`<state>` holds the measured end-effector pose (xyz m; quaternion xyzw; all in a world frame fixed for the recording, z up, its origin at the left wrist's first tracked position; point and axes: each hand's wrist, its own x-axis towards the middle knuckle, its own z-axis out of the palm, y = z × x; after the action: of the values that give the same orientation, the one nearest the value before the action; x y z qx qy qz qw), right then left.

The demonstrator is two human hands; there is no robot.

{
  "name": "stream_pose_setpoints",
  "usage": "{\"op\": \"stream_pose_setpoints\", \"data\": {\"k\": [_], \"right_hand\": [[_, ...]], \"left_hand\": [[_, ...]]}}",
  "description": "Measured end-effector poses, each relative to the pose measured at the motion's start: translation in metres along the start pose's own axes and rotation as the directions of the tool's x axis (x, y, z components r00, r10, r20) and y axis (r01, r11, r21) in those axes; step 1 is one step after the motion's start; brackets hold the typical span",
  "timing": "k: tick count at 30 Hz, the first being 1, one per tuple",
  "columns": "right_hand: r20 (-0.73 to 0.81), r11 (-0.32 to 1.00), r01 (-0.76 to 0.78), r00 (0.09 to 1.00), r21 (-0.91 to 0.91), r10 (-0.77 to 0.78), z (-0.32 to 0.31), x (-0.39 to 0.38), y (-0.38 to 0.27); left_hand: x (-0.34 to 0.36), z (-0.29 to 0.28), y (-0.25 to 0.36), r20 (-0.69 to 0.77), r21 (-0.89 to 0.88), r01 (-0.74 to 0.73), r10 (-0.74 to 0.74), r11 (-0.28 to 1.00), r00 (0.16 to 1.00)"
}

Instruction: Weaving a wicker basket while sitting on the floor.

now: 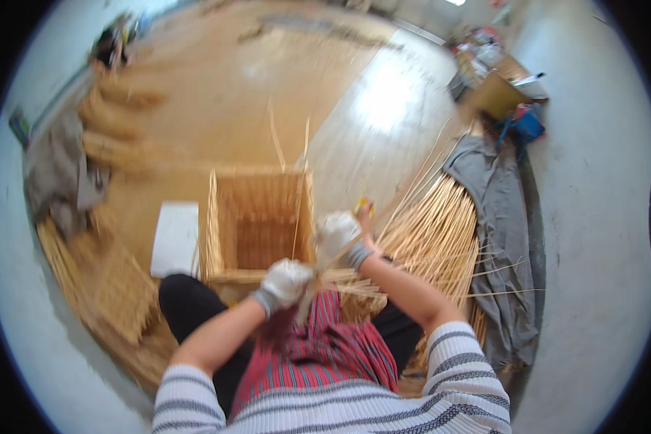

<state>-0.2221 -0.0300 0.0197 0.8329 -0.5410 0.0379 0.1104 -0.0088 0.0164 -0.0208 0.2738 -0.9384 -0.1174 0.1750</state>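
Note:
A square woven basket [224, 249] stands before my knees, its hollow facing up and a few loose strands rising from its far right corner. My left hand [286, 282], in a white glove, is closed at the basket's near right corner around a pale cane strip [325, 265]. Just right of the basket is my right hand [338, 235], gloved too and curled; motion blur hides what it grips. A small yellow item [364, 206] shows beside its bare finger, too blurred to name. Cut strand ends [354, 281] jut out below the right hand.
At right lies a thick bundle of cane strips [437, 239] beside a grey cloth [503, 253]. A white board [175, 239] lies left of the basket. Another woven piece [126, 293] and straw bundles [123, 148] are at left. Boxes and bags [495, 90] sit far right.

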Motion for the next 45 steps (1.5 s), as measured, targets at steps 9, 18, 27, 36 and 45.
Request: {"op": "stream_pose_setpoints", "data": {"k": [9,18,27,36,45], "right_hand": [[-0.494,0.923,0.382,0.812,0.050,-0.310,-0.068,0.012,-0.009],[-0.524,0.923,0.348,0.823,0.163,-0.217,-0.070,0.003,0.032],[0.196,0.219,-0.410,0.757,0.885,0.623,0.046,-0.007,-0.002],[0.603,-0.219,-0.562,0.738,0.798,0.303,0.066,-0.019,-0.014],[0.485,-0.117,-0.476,0.806,0.872,0.338,0.081,-0.018,-0.017]], "left_hand": [[0.050,-0.024,-0.002,-0.386,-0.729,0.100,-0.526,0.678,0.758],[0.055,-0.053,-0.003,0.095,-0.987,0.157,-0.648,0.039,0.756],[0.041,-0.068,-0.044,0.483,-0.823,0.521,-0.764,-0.227,0.429],[0.008,-0.052,-0.073,0.709,-0.601,0.760,-0.605,-0.247,0.363],[0.009,-0.055,-0.081,0.759,-0.581,0.796,-0.464,-0.167,0.457]]}}
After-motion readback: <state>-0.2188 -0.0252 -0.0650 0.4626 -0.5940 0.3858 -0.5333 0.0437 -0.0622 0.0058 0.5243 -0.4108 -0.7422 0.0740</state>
